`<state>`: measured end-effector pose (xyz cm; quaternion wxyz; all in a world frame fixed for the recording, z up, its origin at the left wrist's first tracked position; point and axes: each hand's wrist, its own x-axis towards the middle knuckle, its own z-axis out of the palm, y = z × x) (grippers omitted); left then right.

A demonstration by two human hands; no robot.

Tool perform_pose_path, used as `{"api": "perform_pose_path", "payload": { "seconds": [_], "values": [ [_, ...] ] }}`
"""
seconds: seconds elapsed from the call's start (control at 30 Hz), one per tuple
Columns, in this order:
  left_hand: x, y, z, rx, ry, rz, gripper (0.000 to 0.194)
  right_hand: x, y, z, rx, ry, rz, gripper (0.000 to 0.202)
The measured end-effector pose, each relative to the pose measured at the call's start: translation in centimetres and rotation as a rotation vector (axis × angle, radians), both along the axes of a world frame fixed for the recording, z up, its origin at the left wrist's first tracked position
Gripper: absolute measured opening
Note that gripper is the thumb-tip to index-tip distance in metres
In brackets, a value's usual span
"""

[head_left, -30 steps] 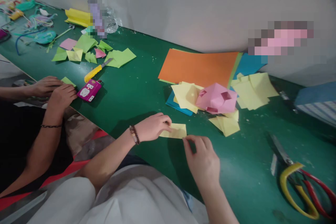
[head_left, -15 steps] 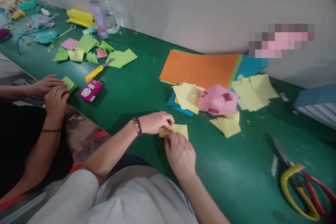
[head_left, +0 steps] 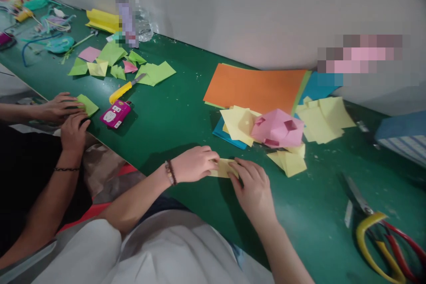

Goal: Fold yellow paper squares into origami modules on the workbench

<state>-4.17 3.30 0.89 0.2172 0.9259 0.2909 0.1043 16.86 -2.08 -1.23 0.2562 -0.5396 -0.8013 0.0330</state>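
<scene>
A small sheet of pale yellow paper (head_left: 222, 168) lies on the green table in front of me, and its ends are covered by my fingers. My left hand (head_left: 195, 164) is closed on the paper's left end, fingertips pressed together. At the opposite end my right hand (head_left: 254, 186) grips the right edge between thumb and fingers. Just beyond sit a pink folded paper piece (head_left: 278, 128) with pocket-like openings, a stack of yellow sheets (head_left: 238, 124) and more folded yellow papers (head_left: 289, 162).
Orange card (head_left: 256, 88) lies against the wall. Scissors (head_left: 369, 217) with yellow and red handles rest at right. To the left are a purple box-shaped item (head_left: 115, 114), a yellow-handled cutter (head_left: 121, 92) and green paper pieces (head_left: 156, 73). A co-worker's hands (head_left: 71, 120) hold green paper.
My right hand has moved right, from the paper's near edge to its right end. My left hand has shifted slightly left and nearer. The paper now looks like a narrower strip.
</scene>
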Motion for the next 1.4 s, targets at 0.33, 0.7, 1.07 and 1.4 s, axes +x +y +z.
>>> {"api": "perform_pose_path", "payload": {
  "seconds": [0.33, 0.7, 1.07, 1.4],
  "values": [
    [2.1, -9.3, -1.5, 0.092, 0.003, 0.275, 0.062, 0.2, -0.5, -0.9, 0.062, -0.120, 0.004, 0.020],
    [-0.1, -9.6, -1.8, 0.054, 0.072, 0.261, 0.070, 1.0, -0.2, -1.3, 0.004, 0.019, -0.013, 0.021],
    [0.8, -7.7, -1.7, 0.075, -0.097, 0.320, 0.047, 3.0, 3.0, -0.8, -0.181, 0.234, -0.058, 0.035],
    [0.7, -7.7, -1.8, 0.017, -0.181, 0.378, 0.042, 2.4, 1.9, 1.0, -0.770, 0.748, -0.171, 0.051]
  ]
}}
